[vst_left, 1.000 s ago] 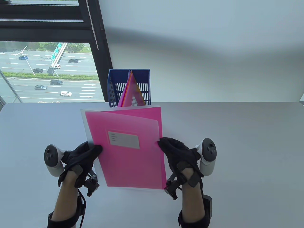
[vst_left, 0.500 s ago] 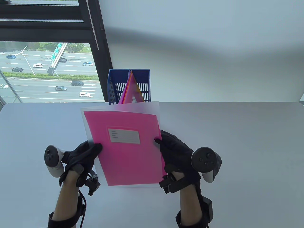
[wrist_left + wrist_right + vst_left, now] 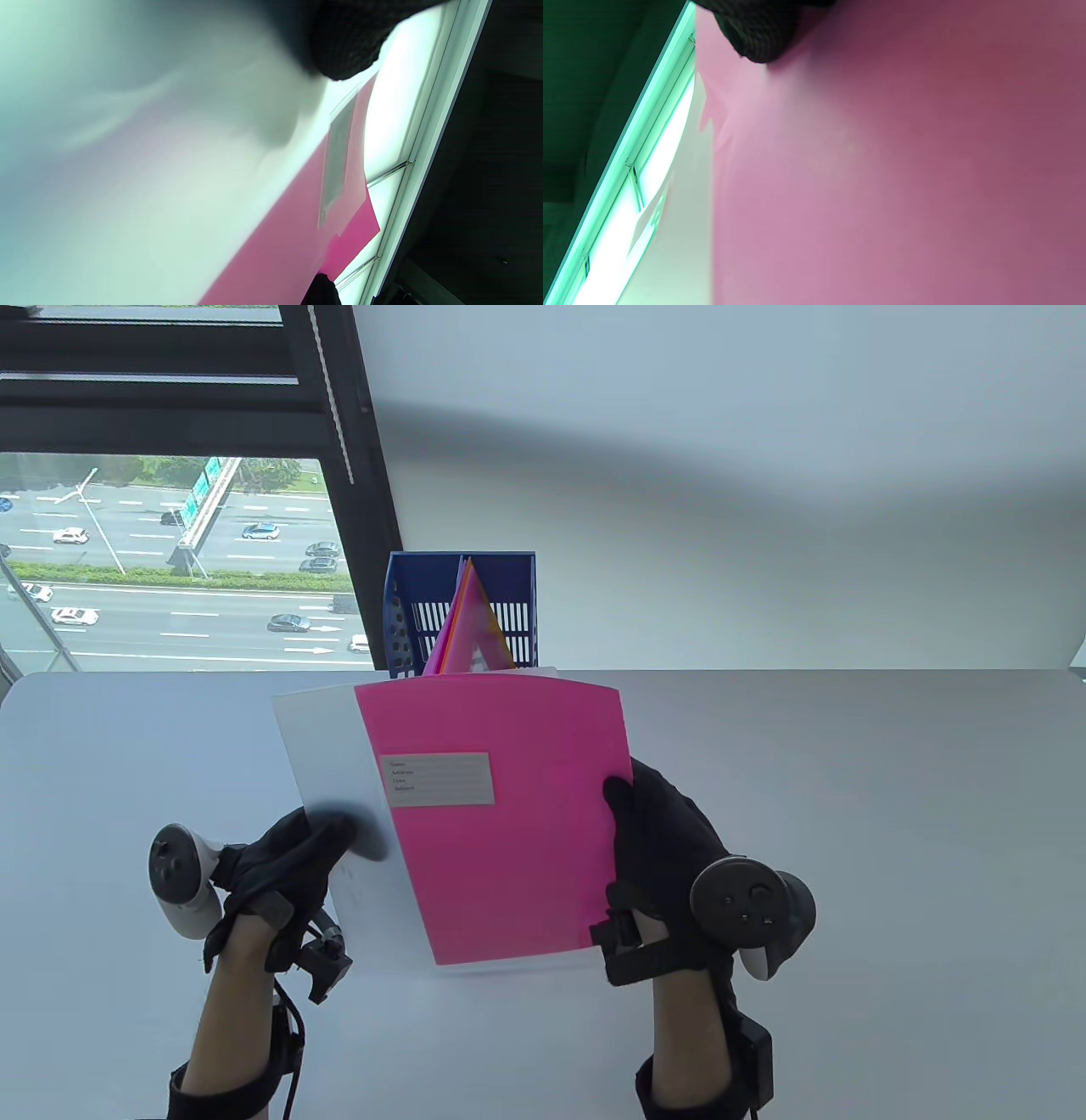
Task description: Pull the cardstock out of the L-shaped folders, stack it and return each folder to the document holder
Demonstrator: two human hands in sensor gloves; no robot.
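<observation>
Above a pale grey table (image 3: 848,814), a pink cardstock sheet (image 3: 509,831) juts rightward out of a translucent plastic L-shaped folder (image 3: 327,755), between the left hand (image 3: 288,865) and right hand (image 3: 662,848); behind them stands a blue slotted plastic document holder (image 3: 407,619) with more folders inside

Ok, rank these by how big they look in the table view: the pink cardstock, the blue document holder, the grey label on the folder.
1. pink cardstock, by far the largest.
2. blue document holder, though its lower part is hidden and it stands farther from the camera, so its true size is unsure.
3. grey label, clearly the smallest.
</observation>
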